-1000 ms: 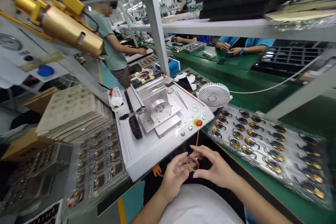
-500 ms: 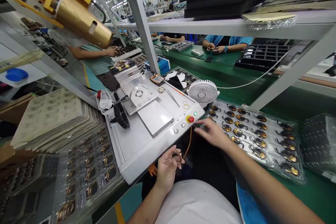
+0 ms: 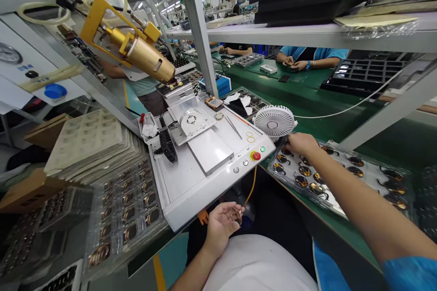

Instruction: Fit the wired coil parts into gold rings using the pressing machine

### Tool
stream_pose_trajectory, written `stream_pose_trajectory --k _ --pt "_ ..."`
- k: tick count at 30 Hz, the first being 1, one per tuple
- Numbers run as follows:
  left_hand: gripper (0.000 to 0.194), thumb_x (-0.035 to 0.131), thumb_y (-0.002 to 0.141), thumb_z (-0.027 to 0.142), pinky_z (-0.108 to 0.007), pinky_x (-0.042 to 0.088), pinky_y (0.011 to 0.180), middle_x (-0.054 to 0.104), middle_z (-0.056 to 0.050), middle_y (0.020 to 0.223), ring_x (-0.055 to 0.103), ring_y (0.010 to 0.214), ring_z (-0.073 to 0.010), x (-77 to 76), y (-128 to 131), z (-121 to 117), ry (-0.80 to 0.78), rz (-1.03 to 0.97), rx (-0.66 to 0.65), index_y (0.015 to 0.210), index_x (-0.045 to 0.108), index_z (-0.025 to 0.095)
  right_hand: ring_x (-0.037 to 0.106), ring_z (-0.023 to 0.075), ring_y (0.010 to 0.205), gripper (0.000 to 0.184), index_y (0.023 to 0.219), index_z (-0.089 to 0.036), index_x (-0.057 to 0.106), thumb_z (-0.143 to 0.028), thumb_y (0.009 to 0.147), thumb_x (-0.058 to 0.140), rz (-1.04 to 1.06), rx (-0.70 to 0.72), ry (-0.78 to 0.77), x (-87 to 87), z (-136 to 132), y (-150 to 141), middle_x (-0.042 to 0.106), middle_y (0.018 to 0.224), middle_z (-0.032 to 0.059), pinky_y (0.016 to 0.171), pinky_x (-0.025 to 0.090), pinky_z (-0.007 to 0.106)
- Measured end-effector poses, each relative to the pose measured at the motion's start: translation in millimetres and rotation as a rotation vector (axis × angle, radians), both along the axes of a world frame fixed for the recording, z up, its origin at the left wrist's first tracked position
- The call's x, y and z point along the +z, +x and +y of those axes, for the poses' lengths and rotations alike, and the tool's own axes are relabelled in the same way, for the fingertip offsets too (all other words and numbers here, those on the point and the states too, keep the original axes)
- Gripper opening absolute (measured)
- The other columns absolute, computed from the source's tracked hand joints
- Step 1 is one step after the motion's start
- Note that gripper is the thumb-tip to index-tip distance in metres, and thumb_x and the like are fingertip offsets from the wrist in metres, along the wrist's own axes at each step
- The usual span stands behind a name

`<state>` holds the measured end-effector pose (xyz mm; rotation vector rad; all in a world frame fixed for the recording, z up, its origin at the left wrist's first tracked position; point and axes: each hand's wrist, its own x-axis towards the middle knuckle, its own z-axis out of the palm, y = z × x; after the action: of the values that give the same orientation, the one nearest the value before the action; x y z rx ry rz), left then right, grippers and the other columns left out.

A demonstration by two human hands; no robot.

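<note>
My left hand (image 3: 221, 226) rests low in front of my lap, fingers curled around a small copper ring part (image 3: 236, 215). My right hand (image 3: 302, 143) reaches out to the far left corner of a clear tray (image 3: 375, 179) that holds several round gold-and-black parts, beside a small white fan (image 3: 275, 122). Its fingers bend down onto the tray; whether they hold a part is hidden. Between my hands stands a white machine (image 3: 191, 182) with a red button (image 3: 256, 156) and a metal fixture plate (image 3: 191, 120).
A gold nozzle head (image 3: 143, 54) hangs over the machine's back. Clear trays of ring parts (image 3: 129, 209) and stacked beige trays (image 3: 85, 138) lie at left. A green conveyor (image 3: 307, 95) runs behind, with other people's hands at work. Black trays sit on the shelf (image 3: 307, 32) above.
My right hand left the ring part and moved right and away to the tray by the fan. My left hand kept the ring. The fixture plate slid back under the gold nozzle.
</note>
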<state>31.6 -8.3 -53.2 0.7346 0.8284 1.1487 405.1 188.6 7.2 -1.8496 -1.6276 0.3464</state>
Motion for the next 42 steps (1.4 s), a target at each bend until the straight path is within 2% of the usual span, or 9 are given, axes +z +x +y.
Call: stream_pose_trajectory --k 5,8,13,16,22,31,36,38,42 --pt "0.063 0.102 0.055 0.04 -0.041 0.059 0.092 0.079 -0.012 0.104 0.077 0.1 -0.0288 3.3 -5 1 -0.052 -0.006 -0.015 0.107 0.075 0.017 0.073 0.0286 0.073 0.014 0.085 -0.015 0.077 -0.016 0.086 0.063 -0.004 -0.027 -0.127 4.1 -34 -7 0.074 0.071 0.0121 0.072 0.054 0.038" --pt "0.065 0.103 0.052 0.037 -0.039 0.059 0.09 0.08 -0.013 0.101 0.076 0.099 -0.0281 10.8 -1 6 -0.069 -0.015 -0.086 0.106 0.073 0.016 0.07 0.0232 0.063 0.029 0.11 -0.018 0.079 -0.031 0.09 0.062 0.216 0.159 -0.136 5.4 -78 -37 0.078 0.09 0.0092 0.066 0.06 0.037" --pt "0.077 0.104 0.051 0.036 -0.044 0.058 0.094 0.079 -0.014 0.106 0.078 0.098 -0.029 31.7 13 23 -0.066 -0.042 -0.251 0.117 0.07 0.016 0.073 0.0217 0.071 0.026 0.093 -0.022 0.082 -0.044 0.092 0.069 0.591 0.473 -0.048 15.9 -143 -103 0.078 0.099 0.0088 0.058 0.064 0.032" --pt "0.081 0.103 0.052 0.038 -0.04 0.061 0.084 0.071 -0.018 0.131 0.078 0.1 -0.0303 40.4 15 30 0.007 -0.089 -0.355 0.123 0.069 0.02 0.071 0.0189 0.065 0.025 0.109 -0.022 0.079 -0.04 0.095 0.069 0.578 0.525 -0.043 25.9 -156 -126 0.078 0.094 0.0073 0.059 0.064 0.031" --pt "0.09 0.105 0.045 0.038 -0.037 0.064 0.076 0.041 -0.02 0.162 0.079 0.097 -0.0315 43.3 7 23 0.13 -0.063 -0.404 0.129 0.073 0.026 0.074 0.0215 0.08 0.023 0.113 -0.021 0.078 -0.034 0.098 0.065 0.432 0.548 0.057 37.5 -150 -145 0.077 0.102 0.0097 0.067 0.063 0.032" --pt "0.102 0.104 0.042 0.048 -0.036 0.063 0.081 0.061 -0.017 0.146 0.08 0.089 -0.0272 47.5 -3 18 -0.017 -0.181 -0.301 0.135 0.067 0.028 0.072 0.0209 0.083 0.019 0.091 -0.023 0.072 -0.027 0.103 0.058 0.421 0.712 0.187 30.3 -145 -167 0.074 0.095 0.008 0.071 0.061 0.032" --pt "0.097 0.105 0.043 0.044 -0.035 0.06 0.08 0.077 -0.015 0.113 0.079 0.088 -0.0275 44.6 -13 22 -0.048 -0.173 -0.278 0.13 0.07 0.019 0.068 0.0235 0.096 0.019 0.09 -0.023 0.06 -0.028 0.105 0.05 0.303 0.855 0.134 36.4 -135 -171 0.067 0.103 0.0116 0.078 0.057 0.036" --pt "0.1 0.104 0.045 0.045 -0.034 0.059 0.082 0.079 -0.014 0.103 0.078 0.088 -0.0266 43.7 -15 24 -0.038 -0.175 -0.224 0.133 0.068 0.017 0.068 0.0248 0.096 0.017 0.089 -0.023 0.056 -0.032 0.103 0.052 0.329 0.762 0.112 38.8 -119 -175 0.068 0.1 0.0112 0.081 0.057 0.037" --pt "0.109 0.103 0.046 0.046 -0.033 0.058 0.086 0.081 -0.013 0.098 0.077 0.088 -0.0236 46.6 -20 24 0.0 -0.136 -0.188 0.143 0.061 0.017 0.063 0.0192 0.058 0.018 0.088 -0.024 0.049 -0.038 0.099 0.055 0.517 0.424 -0.112 44.4 -68 -189 0.066 0.066 0.0006 0.057 0.05 0.03"
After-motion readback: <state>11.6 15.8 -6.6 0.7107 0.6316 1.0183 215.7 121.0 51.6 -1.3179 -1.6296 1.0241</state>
